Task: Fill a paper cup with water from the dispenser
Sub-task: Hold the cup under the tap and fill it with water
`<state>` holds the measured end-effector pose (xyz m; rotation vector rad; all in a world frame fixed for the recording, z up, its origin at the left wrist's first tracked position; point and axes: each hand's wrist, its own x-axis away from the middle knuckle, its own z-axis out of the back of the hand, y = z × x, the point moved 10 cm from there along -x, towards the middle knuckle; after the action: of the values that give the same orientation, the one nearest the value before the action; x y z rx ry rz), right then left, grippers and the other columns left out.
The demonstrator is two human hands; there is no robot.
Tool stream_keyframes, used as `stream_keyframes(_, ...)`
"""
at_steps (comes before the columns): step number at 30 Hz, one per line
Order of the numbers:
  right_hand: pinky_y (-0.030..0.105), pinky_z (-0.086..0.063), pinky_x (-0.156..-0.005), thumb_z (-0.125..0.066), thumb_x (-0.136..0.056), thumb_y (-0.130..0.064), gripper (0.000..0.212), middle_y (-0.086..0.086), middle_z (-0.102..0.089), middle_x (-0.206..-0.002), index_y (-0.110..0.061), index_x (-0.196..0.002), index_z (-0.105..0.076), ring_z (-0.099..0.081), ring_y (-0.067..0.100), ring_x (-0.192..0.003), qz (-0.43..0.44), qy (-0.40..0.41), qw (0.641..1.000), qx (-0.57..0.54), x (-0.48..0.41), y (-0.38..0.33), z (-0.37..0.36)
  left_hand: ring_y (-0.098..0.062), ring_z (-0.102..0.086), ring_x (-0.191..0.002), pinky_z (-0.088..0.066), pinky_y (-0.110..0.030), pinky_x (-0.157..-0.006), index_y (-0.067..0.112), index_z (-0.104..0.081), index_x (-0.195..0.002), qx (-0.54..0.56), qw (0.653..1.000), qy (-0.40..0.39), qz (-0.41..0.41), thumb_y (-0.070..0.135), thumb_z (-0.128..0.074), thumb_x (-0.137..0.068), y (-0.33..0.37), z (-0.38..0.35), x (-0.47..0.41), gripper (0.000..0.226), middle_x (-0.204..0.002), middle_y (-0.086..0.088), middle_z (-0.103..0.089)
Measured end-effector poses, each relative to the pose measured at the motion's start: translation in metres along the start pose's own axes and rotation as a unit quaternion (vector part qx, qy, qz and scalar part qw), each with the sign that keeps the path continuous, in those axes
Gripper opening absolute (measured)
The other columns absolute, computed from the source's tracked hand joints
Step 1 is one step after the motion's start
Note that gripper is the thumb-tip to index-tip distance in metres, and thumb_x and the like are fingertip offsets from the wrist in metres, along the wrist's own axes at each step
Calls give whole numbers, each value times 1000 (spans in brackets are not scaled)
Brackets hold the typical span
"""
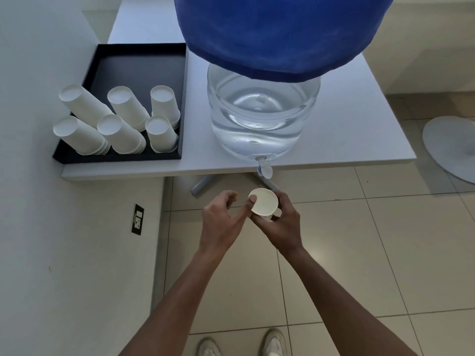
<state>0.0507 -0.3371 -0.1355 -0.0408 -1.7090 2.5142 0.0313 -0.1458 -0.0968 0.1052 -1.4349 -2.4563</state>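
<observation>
A white table (347, 119) fills the upper part of the view, its front edge running left to right above a tiled floor (359, 253); on it, near the front edge and toward the right, stands a clear water bottle (262, 116) with a blue cloth cover (277, 32) over its upper part; water shows inside the bottle; a small white-and-blue tap (264, 168) juts from the bottle's base and overhangs the table's front edge. At the table's front left corner sits a black tray (138, 51); six stacks of upside-down white paper cups (120, 119) crowd the tray's front half, some leaning. A dark wall socket (137, 219) sits on the wall below the table.

Below and just in front of the tap, off the table, the right hand (282, 227) holds a single paper cup (264, 202), fingers wrapped round its side, mouth tilted up toward the camera; the cup looks empty. The left hand (221, 219) is beside it, fingers loosely curled and open, one fingertip touching the cup's rim; it grips nothing. Two white shoes (273, 343) show at the bottom edge.
</observation>
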Motion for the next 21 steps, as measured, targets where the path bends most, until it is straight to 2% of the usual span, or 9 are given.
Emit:
stream_keyframes(3, 51, -62, -80, -95, -70, -28, 58, -20, -70, -107, -23, -117, -63, -65, 1, -103, -16, 9, 1000, 1, -2, 11, -3, -13, -71, -91, -55, -23, -79, 14, -73, -102, 9, 1000, 15, -7, 59, -64, -93, -3, 4, -3, 47, -96, 1, -76)
stream_keyframes(7, 51, -61, -82, -95, -70, -28, 63, -12, -70, -111, -23, -124, -62, -64, 3, -104, -20, 21, 1000, -4, -10, 11, -6, -2, -62, -74, -45, -18, -68, 19, -70, -87, 12, 999, 23, -38, 55, -55, -101, 6, 5, -11, 42, -77, 11, -65)
stream_keyframes(10, 46, -61, -78, -94, -71, -33, 58, -13, -71, -108, -28, -118, -62, -65, 0, -100, -10, 34, 999, -3, -21, 0, -7, -11, -65, -83, -51, -23, -73, 15, -74, -94, -25, 995, 43, -84, 55, -65, -95, 19, 9, -19, 40, -86, 4, -71)
stream_keyframes(13, 41, -61, -78, -94, -72, -32, 53, -13, -72, -102, -29, -113, -61, -67, 2, -96, -13, 40, 999, -12, -33, -5, -9, -17, -62, -88, -47, -23, -75, 16, -75, -101, -66, 988, 42, -132, 56, -78, -83, 37, 7, -25, 45, -88, 2, -69)
stream_keyframes(17, 33, -58, -80, -95, -70, -32, 59, -12, -71, -97, -20, -117, -62, -67, 9, -93, -22, 36, 999, -22, -44, -6, -13, -19, -64, -100, -52, -26, -79, 13, -67, -127, -74, 977, 5, -202, 36, -92, -74, 65, -5, -29, 63, -110, -3, -68)
stream_keyframes(19, 33, -58, -82, -94, -70, -33, 59, -11, -72, -98, -21, -118, -62, -67, 10, -92, -20, 37, 999, -23, -48, -8, -14, -24, -65, -104, -58, -33, -81, 12, -66, -129, -76, 970, 5, -233, 27, -93, -74, 78, -8, -30, 63, -117, -7, -67)
stream_keyframes(21, 36, -59, -85, -93, -71, -33, 58, -9, -74, -101, -21, -118, -62, -69, 13, -96, -20, 37, 999, -25, -50, -8, -14, -28, -67, -101, -58, -33, -83, 10, -70, -125, -85, 964, 15, -252, 20, -94, -73, 87, -9, -31, 58, -115, -10, -68)
